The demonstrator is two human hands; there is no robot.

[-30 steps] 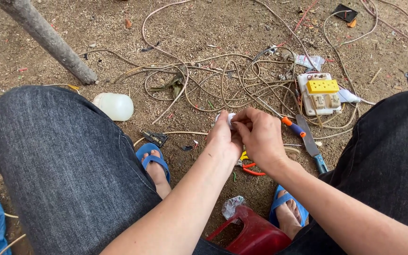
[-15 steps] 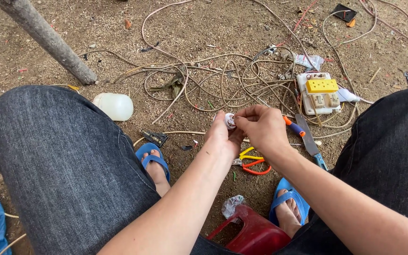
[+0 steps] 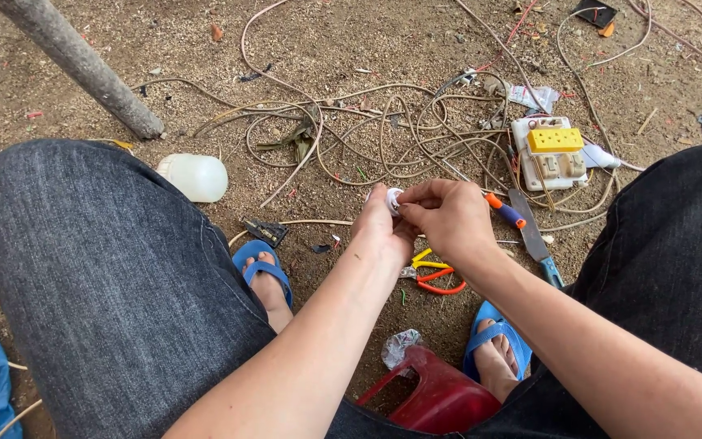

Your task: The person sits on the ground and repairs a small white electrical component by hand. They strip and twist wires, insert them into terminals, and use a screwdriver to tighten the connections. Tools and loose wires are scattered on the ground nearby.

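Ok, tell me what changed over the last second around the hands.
Little changed. Both hands drifted slightly up the picture, uncovering the yellow and orange cutters on the ground. The left hand and right hand keep pinching the small white part. Wire tangle, socket board and white bottle stayed put.

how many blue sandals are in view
2. One sandal is on the foot beside the left knee, near the small black part on the dirt. The other sandal is on the foot by the red stool, below the pliers.
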